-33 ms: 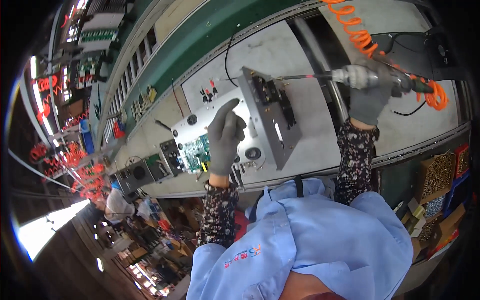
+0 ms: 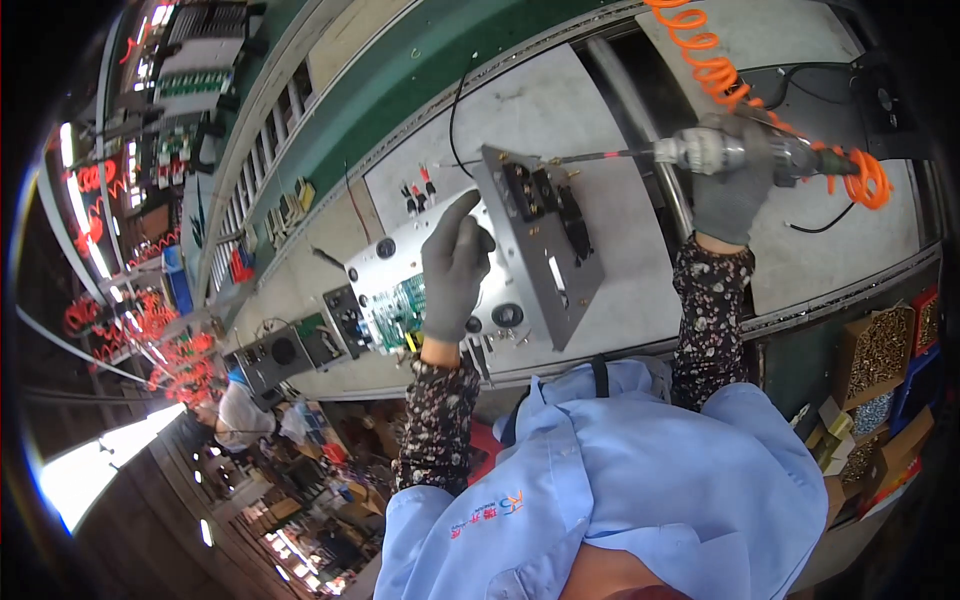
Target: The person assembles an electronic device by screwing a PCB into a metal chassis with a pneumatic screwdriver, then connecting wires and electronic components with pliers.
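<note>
R hand point(image 2: 735, 180) clenched on pwr driver point(image 2: 695, 152), L hand point(image 2: 453, 275) nr gry panel point(image 2: 537, 250), its grip unclear

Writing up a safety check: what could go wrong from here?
The screwdriver in the right hand points at the grey panel; its long bit could slip and scratch it. The left hand, close to the green circuit board, might press on it. The orange coil might snag.
</note>
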`<move>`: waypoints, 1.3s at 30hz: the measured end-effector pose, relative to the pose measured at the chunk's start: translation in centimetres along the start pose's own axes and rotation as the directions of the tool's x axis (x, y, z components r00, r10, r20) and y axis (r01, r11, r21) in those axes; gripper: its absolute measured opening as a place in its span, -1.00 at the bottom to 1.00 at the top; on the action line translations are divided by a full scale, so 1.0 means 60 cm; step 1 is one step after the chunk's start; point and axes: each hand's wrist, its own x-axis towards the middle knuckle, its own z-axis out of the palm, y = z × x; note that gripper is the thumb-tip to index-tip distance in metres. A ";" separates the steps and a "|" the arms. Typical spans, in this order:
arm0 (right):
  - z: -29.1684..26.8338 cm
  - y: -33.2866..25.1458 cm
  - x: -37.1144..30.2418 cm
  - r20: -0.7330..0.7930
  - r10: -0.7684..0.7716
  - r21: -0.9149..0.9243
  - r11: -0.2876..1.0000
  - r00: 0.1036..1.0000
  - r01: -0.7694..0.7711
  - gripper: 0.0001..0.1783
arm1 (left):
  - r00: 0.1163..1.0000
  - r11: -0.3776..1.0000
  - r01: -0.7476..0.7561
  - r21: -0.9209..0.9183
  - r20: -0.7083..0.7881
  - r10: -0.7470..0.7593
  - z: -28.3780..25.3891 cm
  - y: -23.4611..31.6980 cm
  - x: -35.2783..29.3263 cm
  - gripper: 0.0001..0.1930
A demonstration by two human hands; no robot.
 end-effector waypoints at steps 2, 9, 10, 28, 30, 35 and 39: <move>-0.041 0.022 0.018 -0.113 0.113 0.042 0.993 0.987 -0.109 -0.87 | 0.989 0.966 -0.150 0.212 0.052 0.142 0.013 -0.034 0.044 -0.77; -0.061 0.066 0.017 -0.361 0.052 0.007 0.999 0.931 -0.053 -0.73 | 0.896 0.735 -0.443 0.514 0.231 0.378 0.021 -0.112 0.067 -0.73; -0.066 0.066 0.018 -0.389 0.117 0.057 0.993 0.914 -0.103 -0.75 | 0.914 0.776 -0.406 0.483 0.216 0.344 0.022 -0.113 0.068 -0.73; -0.056 0.087 0.031 -0.333 0.080 -0.085 0.990 0.940 -0.114 -0.69 | 0.975 0.912 0.222 -0.343 0.103 -0.199 0.046 -0.096 0.048 -0.67; -0.069 0.078 0.026 -0.230 0.123 -0.033 0.990 0.965 -0.134 -0.71 | 0.980 0.976 -0.181 0.121 0.106 0.168 0.041 -0.080 0.061 -0.65; -0.041 0.071 0.023 -0.278 0.060 -0.130 0.987 0.959 -0.099 -0.68 | 0.954 0.871 -0.298 0.391 0.096 0.283 0.044 -0.093 0.067 -0.73; -0.012 0.062 0.015 -0.257 0.053 -0.141 0.986 0.965 -0.091 -0.68 | 0.962 0.920 -0.273 0.280 0.052 0.269 0.046 -0.108 0.068 -0.77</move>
